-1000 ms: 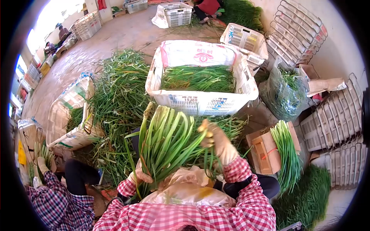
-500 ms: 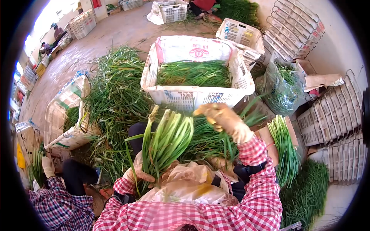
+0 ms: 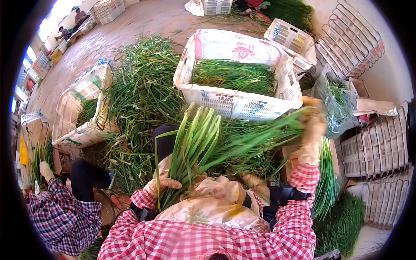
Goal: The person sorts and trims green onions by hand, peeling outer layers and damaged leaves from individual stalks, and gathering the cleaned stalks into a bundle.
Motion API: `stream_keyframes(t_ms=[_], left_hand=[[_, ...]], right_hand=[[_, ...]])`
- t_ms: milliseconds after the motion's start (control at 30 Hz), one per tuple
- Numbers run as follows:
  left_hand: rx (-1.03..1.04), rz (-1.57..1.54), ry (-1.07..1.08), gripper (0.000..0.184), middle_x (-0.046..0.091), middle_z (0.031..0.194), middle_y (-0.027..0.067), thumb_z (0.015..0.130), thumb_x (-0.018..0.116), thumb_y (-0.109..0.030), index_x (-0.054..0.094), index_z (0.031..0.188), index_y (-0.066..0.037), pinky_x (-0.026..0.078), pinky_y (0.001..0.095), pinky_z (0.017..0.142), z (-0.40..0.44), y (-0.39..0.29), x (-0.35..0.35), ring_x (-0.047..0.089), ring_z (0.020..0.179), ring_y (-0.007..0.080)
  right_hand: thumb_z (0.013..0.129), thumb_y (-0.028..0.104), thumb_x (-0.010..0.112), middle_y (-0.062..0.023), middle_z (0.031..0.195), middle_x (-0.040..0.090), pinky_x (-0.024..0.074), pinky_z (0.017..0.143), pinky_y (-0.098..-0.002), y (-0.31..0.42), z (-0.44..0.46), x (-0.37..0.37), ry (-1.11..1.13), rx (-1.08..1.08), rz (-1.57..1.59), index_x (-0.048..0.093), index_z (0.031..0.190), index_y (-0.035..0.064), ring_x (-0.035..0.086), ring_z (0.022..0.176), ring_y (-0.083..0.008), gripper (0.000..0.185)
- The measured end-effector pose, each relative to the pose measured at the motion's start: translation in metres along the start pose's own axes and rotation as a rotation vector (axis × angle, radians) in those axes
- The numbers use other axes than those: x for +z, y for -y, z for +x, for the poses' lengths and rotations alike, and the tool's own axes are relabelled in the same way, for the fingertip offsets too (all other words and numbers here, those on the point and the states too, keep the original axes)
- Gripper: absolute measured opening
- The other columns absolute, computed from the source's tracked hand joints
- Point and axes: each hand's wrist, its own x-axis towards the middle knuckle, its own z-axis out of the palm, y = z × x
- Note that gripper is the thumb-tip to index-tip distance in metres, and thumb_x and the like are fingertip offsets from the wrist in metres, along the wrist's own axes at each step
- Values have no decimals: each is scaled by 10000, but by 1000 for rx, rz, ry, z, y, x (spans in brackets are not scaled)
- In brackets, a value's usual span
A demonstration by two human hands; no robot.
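Observation:
My gloved left hand (image 3: 164, 185) is wrapped round the lower part of a thick bunch of garlic chives (image 3: 197, 141), held above my lap with the pale stem ends up. Over to the right, my gloved right hand (image 3: 314, 134) is closed on the tips of several long chive leaves (image 3: 264, 134). These leaves stretch across from the bunch and are partly smeared by motion. Below the bunch, a cream apron (image 3: 208, 201) covers my lap. Loose leaves (image 3: 255, 156) lie in front of my knees.
Ahead stands a white crate (image 3: 240, 102) holding chives. A tall heap of leaves (image 3: 145, 86) and another crate (image 3: 82, 112) are on the left, near a co-worker's sleeve (image 3: 65, 212). Neat chives (image 3: 327, 182), a clear plastic bag (image 3: 333, 108) and stacked crates (image 3: 377, 151) are on the right.
My right hand has swung right and now draws long leaves out from the bunch. The left hand keeps its hold. The camera view has shifted slightly.

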Motion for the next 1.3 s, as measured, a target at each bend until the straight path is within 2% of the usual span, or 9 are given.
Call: stream_keyframes(t_ms=[200, 300, 333, 500, 700, 967, 1167, 1233, 1300], left_hand=[[-92, -97, -30, 823, 536, 1211, 110, 695, 746, -54, 301, 1387, -60, 464, 357, 895, 10, 0, 11, 545, 1080, 208], [-344, -225, -76, 692, 608, 1053, 66, 774, 672, -4, 343, 1375, -99, 518, 307, 679, 11, -5, 26, 603, 865, 164], [-398, -162, -87, 631, 620, 1014, 54, 783, 664, -7, 390, 1345, -88, 514, 303, 641, 12, -9, 30, 601, 826, 154], [-215, 293, -124, 280, 622, 921, 72, 827, 592, 34, 568, 1101, -22, 461, 221, 548, 18, 10, 30, 578, 691, 119], [-166, -97, -193, 538, 608, 1042, 93, 768, 694, -123, 464, 1241, -6, 505, 263, 756, 16, -8, 41, 602, 852, 168], [-90, -313, -40, 782, 460, 1305, 140, 783, 663, -324, 279, 1375, 12, 526, 296, 769, 18, -12, 33, 581, 985, 200], [-230, -9, -135, 601, 506, 1250, 128, 801, 646, -126, 384, 1324, 12, 466, 294, 877, 15, -12, 17, 551, 1040, 183], [-204, 77, -200, 557, 549, 1195, 95, 814, 623, -52, 401, 1323, -9, 447, 272, 885, 19, -5, 19, 548, 1016, 154], [-97, 157, -276, 536, 569, 1168, 67, 828, 607, 9, 409, 1325, -24, 426, 255, 896, 23, 10, 19, 539, 1002, 124]], right_hand=[[948, 353, 473, -12, 783, 555, 405, 619, -211, 9, 25, -37, -317, -247, 239, 576, 963, 72, 505, 698, -84, 300], [919, 226, 522, -63, 893, 563, 436, 637, -229, 16, -4, -6, 275, -282, 433, 516, 930, 44, 518, 739, -105, 182], [904, 218, 540, -62, 828, 554, 450, 589, -250, -23, -14, 10, 235, 205, 654, 506, 886, 52, 507, 666, -108, 171], [777, 518, 649, -123, 802, 643, 519, 616, -302, 50, -93, 73, 953, -107, -312, 516, 1155, 38, 627, 672, -193, 626], [797, 304, 667, -169, 802, 644, 501, 657, -317, 29, -119, 99, 972, 66, -132, 659, 915, 16, 649, 722, -218, 311], [801, 244, 659, -99, 743, 673, 512, 520, -271, 59, -123, 63, 1710, -20, 226, 659, 912, 38, 623, 569, -154, 234], [767, 114, 681, -81, 655, 635, 430, 364, -235, 88, -59, 8, 1198, -498, 576, 620, 761, -5, 578, 481, -114, 134], [777, 103, 667, -96, 624, 610, 394, 341, -238, 77, -62, 15, 1076, 82, 1280, 618, 720, -10, 541, 441, -113, 136], [851, 201, 601, -83, 760, 656, 508, 577, -298, 101, -65, 28, 911, 83, -62, 652, 865, 37, 611, 623, -149, 173]])
